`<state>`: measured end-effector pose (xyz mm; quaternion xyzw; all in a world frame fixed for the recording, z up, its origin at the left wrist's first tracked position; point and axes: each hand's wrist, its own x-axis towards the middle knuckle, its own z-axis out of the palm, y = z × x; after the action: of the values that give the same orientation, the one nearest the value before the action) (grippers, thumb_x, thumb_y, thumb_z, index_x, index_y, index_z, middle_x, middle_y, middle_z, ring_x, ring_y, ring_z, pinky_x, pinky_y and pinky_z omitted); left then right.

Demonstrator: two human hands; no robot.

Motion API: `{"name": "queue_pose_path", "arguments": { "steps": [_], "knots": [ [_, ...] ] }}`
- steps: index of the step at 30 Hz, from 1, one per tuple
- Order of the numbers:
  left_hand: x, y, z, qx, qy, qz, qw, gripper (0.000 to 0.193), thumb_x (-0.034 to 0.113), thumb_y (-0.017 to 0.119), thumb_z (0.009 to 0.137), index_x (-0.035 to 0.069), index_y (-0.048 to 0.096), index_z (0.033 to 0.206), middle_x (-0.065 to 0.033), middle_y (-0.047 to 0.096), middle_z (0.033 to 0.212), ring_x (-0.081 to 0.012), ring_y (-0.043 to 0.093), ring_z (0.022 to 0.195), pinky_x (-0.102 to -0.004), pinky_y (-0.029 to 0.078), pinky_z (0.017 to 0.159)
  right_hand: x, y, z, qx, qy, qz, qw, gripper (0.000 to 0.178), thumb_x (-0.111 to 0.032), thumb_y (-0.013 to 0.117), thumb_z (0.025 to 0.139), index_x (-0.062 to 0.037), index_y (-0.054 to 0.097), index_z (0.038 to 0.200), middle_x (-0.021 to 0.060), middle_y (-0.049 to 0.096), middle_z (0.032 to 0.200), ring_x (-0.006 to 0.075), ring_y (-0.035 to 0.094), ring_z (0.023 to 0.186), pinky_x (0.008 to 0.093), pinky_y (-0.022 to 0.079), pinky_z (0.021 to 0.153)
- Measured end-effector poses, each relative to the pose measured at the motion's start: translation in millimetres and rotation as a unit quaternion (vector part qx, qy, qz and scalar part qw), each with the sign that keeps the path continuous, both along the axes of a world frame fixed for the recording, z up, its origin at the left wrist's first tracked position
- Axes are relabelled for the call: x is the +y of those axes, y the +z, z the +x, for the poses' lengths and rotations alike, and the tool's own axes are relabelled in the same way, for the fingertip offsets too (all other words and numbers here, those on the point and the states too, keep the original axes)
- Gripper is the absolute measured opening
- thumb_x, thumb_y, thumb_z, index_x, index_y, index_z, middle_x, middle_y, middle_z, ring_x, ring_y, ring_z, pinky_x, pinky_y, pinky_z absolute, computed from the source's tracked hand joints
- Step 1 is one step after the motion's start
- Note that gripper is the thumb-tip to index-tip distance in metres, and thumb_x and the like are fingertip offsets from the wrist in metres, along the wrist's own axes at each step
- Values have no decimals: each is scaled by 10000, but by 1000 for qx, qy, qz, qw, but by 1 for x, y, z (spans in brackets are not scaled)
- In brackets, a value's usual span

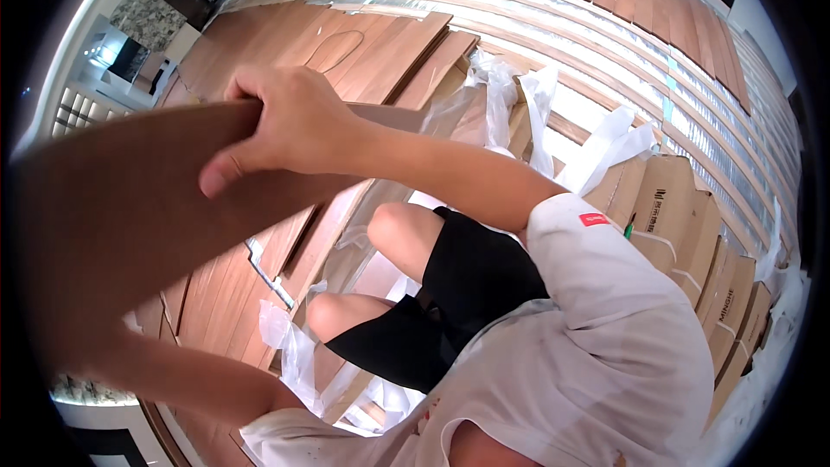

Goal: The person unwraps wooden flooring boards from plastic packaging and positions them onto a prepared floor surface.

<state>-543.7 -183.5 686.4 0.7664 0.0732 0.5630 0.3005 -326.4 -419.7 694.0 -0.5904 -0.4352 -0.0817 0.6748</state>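
A brown wooden floor plank (156,199) is held up across the left side of the view, its near end blurred. My right hand (290,117) grips its upper edge, thumb over the face toward me and fingers over the edge. At the lower left my left hand (91,350) is against the lower part of the same plank, smeared and dark. Its fingers cannot be made out. Beyond the plank lie laid brown floorboards (242,43), with loose planks (424,60) stacked on them.
Long cardboard cartons (666,216) with white straps lie at my right. Torn white plastic wrap (605,151) hangs over opened packs near my knees. Wooden battens (596,52) run over a silvery sheet at the far right. A thin looped cord (346,35) lies on the boards.
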Motion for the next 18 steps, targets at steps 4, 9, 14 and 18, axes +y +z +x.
{"name": "queue_pose_path", "arguments": {
  "steps": [4,9,14,18],
  "knots": [
    [16,-25,64,-8,-137,-61,989,630,415,498,1017,-24,398,1459,-133,512,1337,-249,458,1280,-386,305,1135,30,6,6,67,-61,109,990,694,-541,933,571,-18,628,911,140,696,787,264,685,748,368,533,695],
    [93,-133,112,126,-61,-146,979,524,371,540,1000,-56,549,1304,-133,590,1272,-250,527,1213,-389,391,1058,50,17,8,91,3,155,984,694,-456,903,670,7,613,1099,146,719,866,293,713,834,369,545,758],
    [96,-116,93,96,-133,-143,976,488,376,612,1000,-32,601,1268,-54,628,1153,-158,583,1044,-274,461,883,34,44,59,69,-5,357,932,580,-313,825,792,39,582,1183,161,697,1089,258,669,1028,380,519,907],
    [120,-122,74,246,-97,-138,954,412,447,739,884,48,638,859,72,495,722,-57,428,649,-255,330,559,-5,-18,121,228,200,430,850,397,-137,713,918,-6,590,1271,96,661,1231,202,637,1107,381,522,982]
  ]
}}
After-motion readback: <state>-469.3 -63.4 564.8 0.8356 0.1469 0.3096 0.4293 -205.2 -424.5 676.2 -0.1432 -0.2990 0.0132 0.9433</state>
